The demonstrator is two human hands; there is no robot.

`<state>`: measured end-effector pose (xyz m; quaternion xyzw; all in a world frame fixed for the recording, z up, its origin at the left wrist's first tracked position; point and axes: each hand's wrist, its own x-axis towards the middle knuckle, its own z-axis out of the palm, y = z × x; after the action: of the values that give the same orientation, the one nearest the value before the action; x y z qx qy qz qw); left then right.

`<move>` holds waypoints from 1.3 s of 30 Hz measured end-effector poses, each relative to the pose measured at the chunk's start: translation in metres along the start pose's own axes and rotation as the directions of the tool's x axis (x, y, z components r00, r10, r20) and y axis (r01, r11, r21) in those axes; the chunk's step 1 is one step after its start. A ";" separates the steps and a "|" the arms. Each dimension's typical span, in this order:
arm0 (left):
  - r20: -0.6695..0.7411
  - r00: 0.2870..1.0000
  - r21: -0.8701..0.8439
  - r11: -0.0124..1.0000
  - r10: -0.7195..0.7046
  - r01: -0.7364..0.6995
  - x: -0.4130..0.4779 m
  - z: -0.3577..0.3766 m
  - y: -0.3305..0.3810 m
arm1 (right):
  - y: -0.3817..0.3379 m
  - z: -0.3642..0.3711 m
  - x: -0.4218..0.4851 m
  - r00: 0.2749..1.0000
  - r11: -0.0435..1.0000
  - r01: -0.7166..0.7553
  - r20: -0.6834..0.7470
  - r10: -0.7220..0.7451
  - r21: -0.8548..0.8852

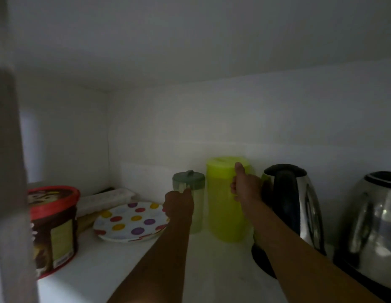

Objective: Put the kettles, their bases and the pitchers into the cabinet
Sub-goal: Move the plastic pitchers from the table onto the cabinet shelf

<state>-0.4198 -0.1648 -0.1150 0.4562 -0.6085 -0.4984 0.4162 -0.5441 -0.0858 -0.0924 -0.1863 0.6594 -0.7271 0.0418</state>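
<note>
Inside the dim white cabinet, a small pale-green pitcher (195, 193) with a grey-green lid stands on the shelf (129, 259). My left hand (178, 205) is closed around its handle. To its right stands a larger yellow-green pitcher (223, 204), and my right hand (245, 185) grips its handle with the thumb up against the lid. A steel kettle (299, 204) with a black handle sits on its black base (261, 262) just right of my right arm. A second steel kettle (373, 226) stands at the far right on its base (365, 274).
A polka-dot plate (130, 221) lies left of the small pitcher. A red-lidded brown tub (53, 228) stands at the front left. A white flat container (107, 199) sits in the back left corner. The cabinet's frame (8, 193) blocks the left edge.
</note>
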 end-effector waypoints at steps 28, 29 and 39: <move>0.060 0.984 0.130 0.976 0.169 -0.175 -0.094 -0.057 0.023 | -0.055 -0.044 -0.123 0.997 0.882 0.074 0.034 -0.065 -0.465; 0.096 0.979 0.127 0.973 0.182 -0.193 -0.106 -0.063 0.025 | -0.057 -0.050 -0.135 0.996 0.878 0.089 0.032 -0.084 -0.471; 0.275 0.942 0.179 0.953 0.190 -0.245 -0.235 -0.165 0.000 | -0.059 -0.111 -0.319 0.992 0.814 -0.036 -0.117 -0.040 -0.580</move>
<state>-0.2052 0.0252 -0.1011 0.3594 -0.7530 -0.4365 0.3366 -0.2740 0.1242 -0.1106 -0.1454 0.8507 -0.5017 -0.0589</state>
